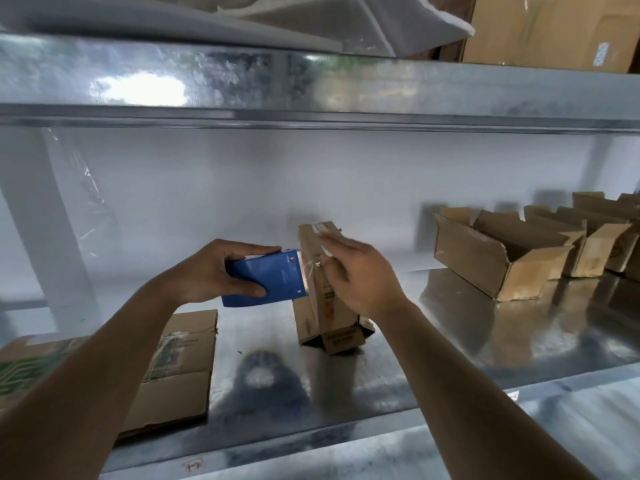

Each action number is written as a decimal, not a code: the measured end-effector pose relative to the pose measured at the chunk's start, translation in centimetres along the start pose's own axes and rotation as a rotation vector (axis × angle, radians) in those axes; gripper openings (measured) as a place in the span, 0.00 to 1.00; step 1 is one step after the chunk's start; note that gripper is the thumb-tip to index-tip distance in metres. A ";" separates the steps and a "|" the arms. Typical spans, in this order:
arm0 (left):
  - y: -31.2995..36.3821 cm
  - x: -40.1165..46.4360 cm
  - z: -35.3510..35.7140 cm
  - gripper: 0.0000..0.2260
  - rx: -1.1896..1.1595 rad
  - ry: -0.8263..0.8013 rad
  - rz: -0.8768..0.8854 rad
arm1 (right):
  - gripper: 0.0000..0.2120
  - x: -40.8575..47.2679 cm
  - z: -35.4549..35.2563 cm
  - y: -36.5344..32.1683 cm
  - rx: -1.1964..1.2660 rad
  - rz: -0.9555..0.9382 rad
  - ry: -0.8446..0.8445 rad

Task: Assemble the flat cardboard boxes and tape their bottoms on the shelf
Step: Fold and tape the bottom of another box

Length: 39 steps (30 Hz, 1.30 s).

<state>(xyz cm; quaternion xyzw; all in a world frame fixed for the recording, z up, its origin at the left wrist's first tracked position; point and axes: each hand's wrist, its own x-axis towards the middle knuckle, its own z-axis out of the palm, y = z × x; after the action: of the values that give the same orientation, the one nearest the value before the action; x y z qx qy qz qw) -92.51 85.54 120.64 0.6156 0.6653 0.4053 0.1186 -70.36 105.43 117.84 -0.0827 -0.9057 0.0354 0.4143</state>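
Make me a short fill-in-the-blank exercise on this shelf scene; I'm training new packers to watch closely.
1. The left hand grips a tape dispenser coloured ____.
2. The right hand rests on a cardboard box that stands on ____ on the metal shelf.
3. The flat cardboard lies to the ____ of that box.
4. The assembled boxes in the row at the right have their tops ____.

Missing words: blue; end; left; open

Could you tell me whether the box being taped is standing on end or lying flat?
Standing on end: the box rises tall from the shelf, its flaps splayed below.
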 end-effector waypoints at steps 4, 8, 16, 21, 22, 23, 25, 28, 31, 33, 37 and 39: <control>-0.2 -0.3 0.2 0.31 -0.013 0.021 -0.019 | 0.21 -1.7 1.2 0.2 -0.077 0.099 -0.080; -0.2 -0.5 -0.1 0.31 0.024 0.045 -0.012 | 0.25 -2.4 2.1 0.7 -0.028 0.154 -0.053; 0.2 0.9 -0.2 0.32 0.193 0.060 -0.079 | 0.29 -1.8 2.5 -0.4 0.011 0.210 -0.038; 0.7 1.3 0.0 0.30 0.211 0.051 -0.132 | 0.24 -1.5 2.6 -0.9 0.052 0.309 -0.002; 0.8 1.1 -0.1 0.30 0.201 0.048 -0.143 | 0.23 -1.5 2.6 -1.1 0.059 0.328 0.005; 0.8 1.0 -0.3 0.30 0.194 0.042 -0.149 | 0.22 -1.5 2.6 -1.2 0.066 0.340 0.009; 0.8 0.6 -0.3 0.30 0.186 0.032 -0.168 | 0.22 -1.5 2.6 -1.3 0.099 0.354 0.008; 0.9 0.3 0.0 0.30 0.198 0.032 -0.178 | 0.20 -1.8 2.4 -1.5 0.138 0.372 0.025; 1.2 0.1 0.2 0.31 0.266 0.040 -0.176 | 0.20 -2.1 2.0 -1.8 0.156 0.382 0.034; 1.5 0.2 0.5 0.31 0.324 0.061 -0.163 | 0.20 -2.2 1.9 -2.1 0.169 0.397 0.037; 2.0 0.7 1.7 0.32 0.429 0.110 -0.199 | 0.18 -2.1 1.9 -3.0 0.167 0.422 0.082; 2.6 1.0 2.4 0.33 0.484 0.126 -0.227 | 0.15 -1.9 1.6 -3.4 0.163 0.454 0.087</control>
<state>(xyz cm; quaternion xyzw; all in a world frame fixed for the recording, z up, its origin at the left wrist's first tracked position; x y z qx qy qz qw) -89.29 87.16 121.17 0.5212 0.8136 0.2559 -0.0288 -70.73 101.72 115.81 -0.2518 -0.8393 0.1970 0.4398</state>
